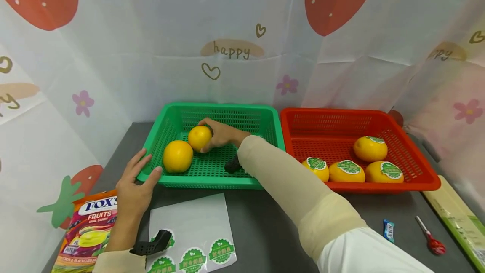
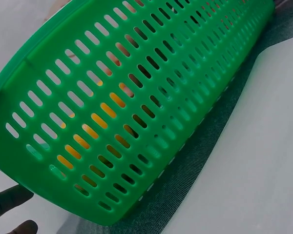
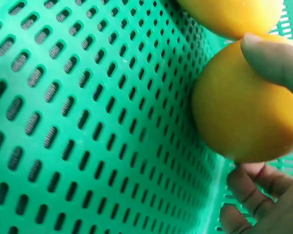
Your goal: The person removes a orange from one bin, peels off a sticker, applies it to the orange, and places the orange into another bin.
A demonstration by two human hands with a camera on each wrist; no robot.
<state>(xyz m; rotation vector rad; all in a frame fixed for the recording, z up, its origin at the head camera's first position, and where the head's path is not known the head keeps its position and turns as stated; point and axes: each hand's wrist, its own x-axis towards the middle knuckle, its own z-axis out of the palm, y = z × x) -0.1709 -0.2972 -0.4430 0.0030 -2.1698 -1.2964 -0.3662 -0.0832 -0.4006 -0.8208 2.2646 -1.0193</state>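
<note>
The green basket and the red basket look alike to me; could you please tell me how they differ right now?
The green basket holds two oranges with no sticker showing, while the red basket holds four oranges with green stickers on top. The right hand reaches into the green basket and grips one orange, and the left hand rests against its near corner; no hand touches the red basket. Both are perforated rectangular plastic baskets set side by side.

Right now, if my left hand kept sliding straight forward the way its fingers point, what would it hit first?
Probably the green basket: your left hand already rests at its near left corner, fingers aimed at the rim and slotted wall. Behind that wall lies the larger orange, though depth is hard to judge.
</note>
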